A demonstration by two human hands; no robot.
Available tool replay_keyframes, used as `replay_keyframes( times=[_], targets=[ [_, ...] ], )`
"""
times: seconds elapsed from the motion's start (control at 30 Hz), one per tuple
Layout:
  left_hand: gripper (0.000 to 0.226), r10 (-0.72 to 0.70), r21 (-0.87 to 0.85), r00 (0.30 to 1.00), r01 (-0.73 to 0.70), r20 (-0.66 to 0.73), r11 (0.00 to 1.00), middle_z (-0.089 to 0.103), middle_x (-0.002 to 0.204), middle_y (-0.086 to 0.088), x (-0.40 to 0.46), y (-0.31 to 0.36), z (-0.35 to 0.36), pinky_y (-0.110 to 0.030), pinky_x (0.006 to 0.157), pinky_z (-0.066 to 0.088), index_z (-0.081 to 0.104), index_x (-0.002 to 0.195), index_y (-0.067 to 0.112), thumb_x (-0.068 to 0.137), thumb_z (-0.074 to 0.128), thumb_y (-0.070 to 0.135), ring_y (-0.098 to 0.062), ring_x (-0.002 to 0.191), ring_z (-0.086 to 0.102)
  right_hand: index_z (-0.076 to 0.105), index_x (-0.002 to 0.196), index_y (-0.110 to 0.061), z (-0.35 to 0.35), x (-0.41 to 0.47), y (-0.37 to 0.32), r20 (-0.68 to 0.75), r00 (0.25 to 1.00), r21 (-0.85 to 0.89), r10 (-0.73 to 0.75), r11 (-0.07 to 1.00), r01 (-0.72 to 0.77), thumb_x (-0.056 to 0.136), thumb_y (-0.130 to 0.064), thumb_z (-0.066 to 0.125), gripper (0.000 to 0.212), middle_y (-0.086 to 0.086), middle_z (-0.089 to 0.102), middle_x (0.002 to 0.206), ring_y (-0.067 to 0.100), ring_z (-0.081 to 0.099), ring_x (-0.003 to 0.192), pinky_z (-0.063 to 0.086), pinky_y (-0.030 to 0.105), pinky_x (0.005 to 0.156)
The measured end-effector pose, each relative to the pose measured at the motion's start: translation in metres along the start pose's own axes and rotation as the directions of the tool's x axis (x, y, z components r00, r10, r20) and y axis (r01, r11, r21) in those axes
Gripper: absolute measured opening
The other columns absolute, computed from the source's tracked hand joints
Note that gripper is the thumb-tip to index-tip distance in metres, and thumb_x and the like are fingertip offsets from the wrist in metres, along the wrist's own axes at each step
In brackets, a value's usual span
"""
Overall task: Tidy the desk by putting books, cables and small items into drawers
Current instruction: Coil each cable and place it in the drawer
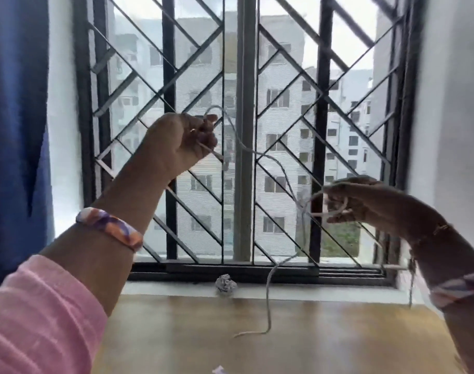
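Observation:
A thin white cable [268, 157] is stretched in the air between both my hands, in front of the window. My left hand [184, 141] is raised at centre left and grips one end, whose plug hangs just below the fist. My right hand [357, 201] is lower at the right, with its fingers curled round a tangled loop of the same cable. A loose length of the cable drops from that loop and its tail lies on the wooden desk [324, 333].
A crumpled ball of paper [225, 284] sits on the white sill at the back edge of the desk. The barred window [244, 76] fills the view ahead. A blue curtain [17, 130] hangs at the left, a white wall stands at the right.

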State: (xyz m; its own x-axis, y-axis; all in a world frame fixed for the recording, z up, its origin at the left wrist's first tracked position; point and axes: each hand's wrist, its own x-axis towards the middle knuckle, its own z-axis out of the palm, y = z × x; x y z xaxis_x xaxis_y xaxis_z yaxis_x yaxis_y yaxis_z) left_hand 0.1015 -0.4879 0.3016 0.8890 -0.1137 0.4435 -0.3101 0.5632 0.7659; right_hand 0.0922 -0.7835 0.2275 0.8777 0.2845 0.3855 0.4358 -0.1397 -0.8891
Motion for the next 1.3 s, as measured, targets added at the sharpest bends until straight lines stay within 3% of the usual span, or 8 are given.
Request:
replay_keyframes(
  times=[0.17, 0.27, 0.6, 0.73, 0.83, 0.93, 1.13, 1.3],
  targets=[
    [0.035, 0.018, 0.019, 0.997, -0.020, 0.080, 1.000, 0.038, 0.064, -0.002, 0.008, -0.027, 0.039, -0.015, 0.046, 0.039, 0.054, 0.082, 0.001, 0.054, 0.035, -0.007, -0.007, 0.050, 0.036, 0.069, 0.059, -0.019, -0.034, -0.043, -0.017, -0.194, 0.981, 0.046, 0.004, 0.999, 0.005, 0.049, -0.039, 0.081, 0.026, -0.007, 0.059, 0.055, 0.003, 0.056, 0.049, 0.056, 0.027, 0.063],
    [0.042, -0.074, 0.128, 0.990, 0.059, 0.118, 0.990, 0.034, 0.065, -0.002, 0.012, -0.055, 0.055, -0.022, 0.055, 0.044, 0.054, 0.085, 0.005, 0.069, 0.024, -0.020, -0.009, 0.055, 0.034, 0.063, 0.061, -0.016, -0.050, -0.060, -0.009, -0.306, 0.949, -0.047, 0.072, 0.995, -0.091, 0.064, -0.035, 0.070, 0.020, -0.003, 0.056, 0.059, 0.007, 0.054, 0.052, 0.055, 0.028, 0.065],
    [0.030, -0.291, 0.421, 0.925, 0.169, 0.245, 0.891, 0.057, 0.084, -0.008, -0.002, -0.145, 0.094, -0.032, 0.062, 0.059, 0.068, 0.096, 0.012, 0.094, 0.041, -0.002, -0.015, 0.078, 0.055, 0.065, 0.097, -0.010, -0.078, -0.080, 0.059, -0.028, 0.827, -0.591, 0.561, 0.658, -0.466, 0.076, -0.035, 0.070, 0.033, 0.000, 0.066, 0.080, 0.011, 0.059, 0.073, 0.048, 0.026, 0.066],
    [0.025, -0.268, 0.697, 0.953, 0.096, 0.142, 0.710, 0.055, 0.069, -0.004, -0.005, -0.166, 0.131, -0.022, 0.045, 0.051, 0.067, 0.104, 0.014, 0.094, 0.046, 0.005, -0.011, 0.057, 0.048, 0.033, 0.139, -0.012, -0.096, -0.072, 0.037, -0.056, 0.962, -0.496, 0.267, 0.829, -0.259, 0.071, -0.036, 0.077, 0.084, 0.010, 0.051, 0.129, 0.019, 0.055, 0.112, 0.050, 0.025, 0.088],
    [0.015, -0.304, 0.786, 0.939, 0.065, 0.160, 0.614, 0.047, 0.060, -0.003, -0.011, -0.185, 0.166, -0.016, 0.035, 0.033, 0.062, 0.084, 0.000, 0.090, 0.049, 0.004, -0.008, 0.046, 0.038, 0.039, 0.134, -0.014, -0.103, -0.069, 0.018, -0.006, 1.000, -0.223, 0.015, 0.975, -0.016, 0.073, -0.027, 0.073, 0.071, 0.007, 0.064, 0.113, 0.019, 0.066, 0.098, 0.055, 0.037, 0.084],
    [0.021, -0.348, 0.710, 0.928, 0.155, 0.133, 0.687, 0.045, 0.055, -0.001, -0.014, -0.193, 0.186, -0.014, 0.033, 0.030, 0.052, 0.066, 0.007, 0.086, 0.051, 0.004, -0.006, 0.039, 0.035, 0.055, 0.118, -0.008, -0.119, -0.074, 0.015, -0.033, 0.998, -0.035, -0.058, 0.998, 0.057, 0.071, -0.015, 0.065, 0.048, 0.001, 0.064, 0.077, 0.010, 0.058, 0.055, 0.058, 0.028, 0.062],
    [0.017, -0.505, 0.610, 0.816, 0.255, 0.280, 0.750, 0.048, 0.043, 0.005, -0.033, -0.188, 0.184, -0.012, 0.033, 0.035, 0.056, 0.066, 0.009, 0.074, 0.058, 0.024, -0.001, 0.030, 0.036, 0.068, 0.083, -0.011, -0.153, -0.080, 0.035, -0.177, 0.970, 0.021, -0.164, 0.985, 0.171, 0.070, -0.020, 0.067, 0.016, -0.005, 0.062, 0.063, 0.005, 0.042, 0.052, 0.035, 0.020, 0.050],
    [0.023, -0.235, 0.185, 0.828, 0.161, 0.509, 0.969, 0.048, 0.042, 0.007, -0.031, -0.197, 0.190, -0.020, 0.052, 0.050, 0.061, 0.058, 0.018, 0.061, 0.078, 0.033, -0.002, 0.035, 0.045, 0.067, 0.070, -0.016, -0.151, -0.065, 0.030, -0.212, 0.935, 0.045, -0.284, 0.953, 0.299, 0.080, -0.020, 0.065, 0.011, -0.012, 0.053, 0.052, 0.001, 0.036, 0.043, 0.027, 0.017, 0.043]
  ],
)
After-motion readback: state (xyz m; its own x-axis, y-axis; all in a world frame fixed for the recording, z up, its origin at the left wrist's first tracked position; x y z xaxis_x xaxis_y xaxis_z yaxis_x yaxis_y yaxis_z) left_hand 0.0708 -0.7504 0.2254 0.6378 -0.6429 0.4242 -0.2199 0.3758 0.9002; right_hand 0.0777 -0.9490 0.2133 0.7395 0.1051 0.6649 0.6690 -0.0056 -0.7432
